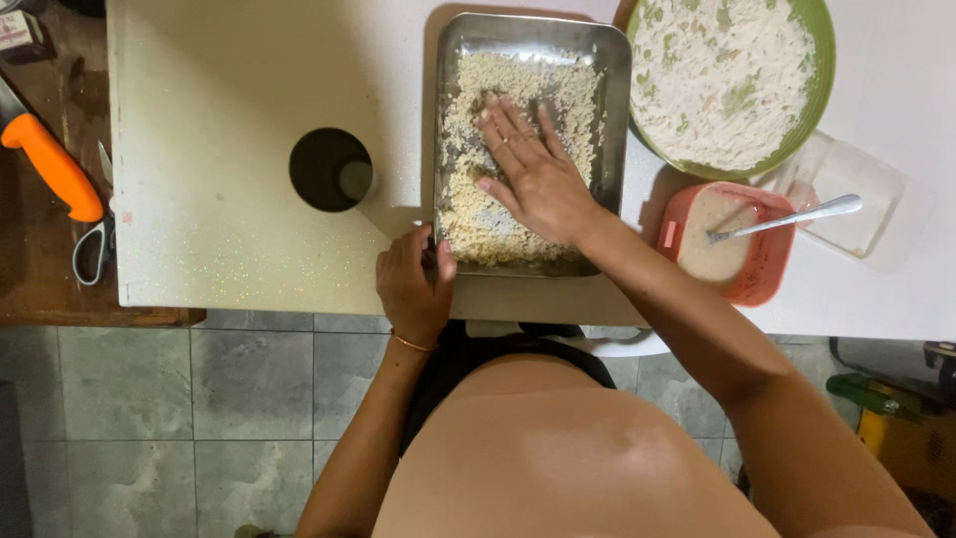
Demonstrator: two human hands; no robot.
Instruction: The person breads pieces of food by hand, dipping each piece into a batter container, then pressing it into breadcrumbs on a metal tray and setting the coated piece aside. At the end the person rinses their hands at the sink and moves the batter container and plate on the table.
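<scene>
Right hand (533,169): fingers spread, palm flat on crumbs in metal tray (450,60). Left hand (413,284) pinches tray's near-left corner at the table (219,120) edge. Green bowl (822,85) crowds right; dark cup (331,169) left, bare tabletop beyond.

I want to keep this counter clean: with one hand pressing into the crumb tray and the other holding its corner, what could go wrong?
1. The tray sits close to the table edge; a hard push by the right hand might slide it off if the left hand lets go.
2. Crumbs could spill over the low rim.
3. An elbow might catch the spoon in the pink tub.
</scene>
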